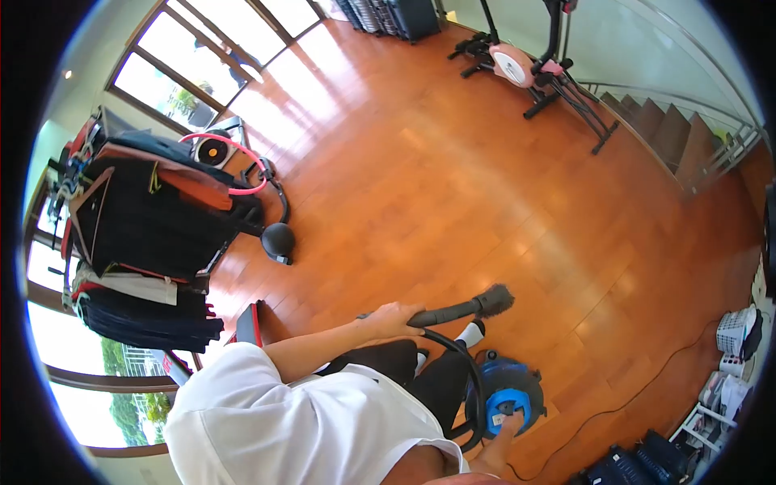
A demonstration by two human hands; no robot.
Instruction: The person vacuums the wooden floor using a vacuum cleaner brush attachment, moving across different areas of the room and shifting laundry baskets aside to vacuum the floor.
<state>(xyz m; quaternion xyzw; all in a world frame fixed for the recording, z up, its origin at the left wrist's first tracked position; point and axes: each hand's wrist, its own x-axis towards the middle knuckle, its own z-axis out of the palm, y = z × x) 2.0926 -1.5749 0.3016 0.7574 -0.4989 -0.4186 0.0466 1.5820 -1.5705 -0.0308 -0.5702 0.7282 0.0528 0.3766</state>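
From where I stand, a round, squat canister vacuum cleaner of blue plastic with black parts [501,377] sits on the glossy reddish-brown wooden floor [404,202], right beside the feet of a person in a white shirt [283,416], dark trousers and white socks. A bright blue ring-shaped part [520,402] stands out on its near side, and a thick black flexible hose [477,373] loops up beside it to a dark grey tube [449,313] that ends in a bushy, dark grey brush head [495,301]. Any lettering on the machine is too small for me to read, as is the mark on the white housing of the pink-and-white exercise bike [512,65] across the room. The left hand [396,319] is closed around the tube, with the brush poking out ahead of it, above the floor. The right hand [508,423] reaches down to the bright blue part and touches it; I cannot tell how tightly its fingers are curled. A thin black cord [598,415] trails over the boards nearby.
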